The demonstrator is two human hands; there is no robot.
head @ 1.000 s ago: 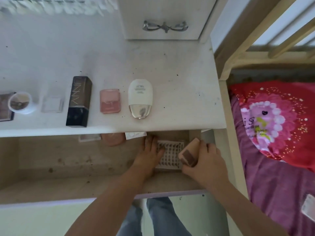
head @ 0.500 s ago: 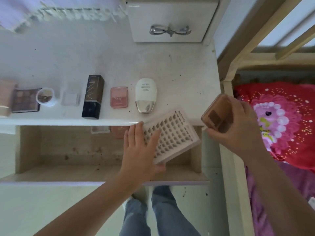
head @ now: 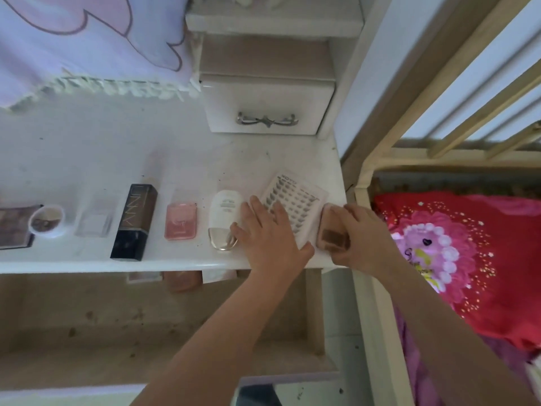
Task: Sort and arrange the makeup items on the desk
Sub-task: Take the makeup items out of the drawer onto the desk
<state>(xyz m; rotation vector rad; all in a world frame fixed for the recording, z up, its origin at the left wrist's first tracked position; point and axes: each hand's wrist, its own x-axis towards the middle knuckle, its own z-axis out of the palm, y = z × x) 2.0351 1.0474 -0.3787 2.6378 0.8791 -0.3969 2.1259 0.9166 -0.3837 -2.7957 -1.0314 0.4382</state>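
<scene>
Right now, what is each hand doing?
Left hand: open, fingers flat on the lash tray.
Right hand: gripping the tan compact.

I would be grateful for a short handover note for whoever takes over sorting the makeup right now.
Left hand: fingers straight, pressing the lash tray flat on the desk.
Right hand: grip curled round the tan compact, setting it down just right of the tray.
Done: a row along the front edge holds the palette, small jar, clear case, dark box, pink case and white bottle.
Left: release both, straighten the tilted tray, and bring up the items showing on the lower shelf.
</scene>
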